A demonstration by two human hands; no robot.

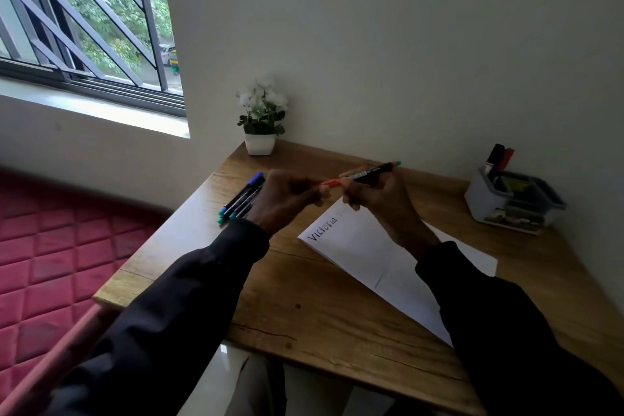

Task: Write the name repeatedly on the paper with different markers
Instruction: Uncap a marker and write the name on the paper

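A white sheet of paper lies at an angle on the wooden table, with "Victoria" written in black near its far-left corner. Above that corner both hands hold one marker, which has a dark barrel, a green end and an orange cap. My left hand pinches the orange cap end. My right hand grips the dark barrel. Several other markers, with blue and green ends, lie together on the table just left of my left hand.
A small white pot of white flowers stands at the table's far-left corner by the wall. A grey organiser box holding red and black markers sits at the far right. The table's left edge borders a red quilted surface.
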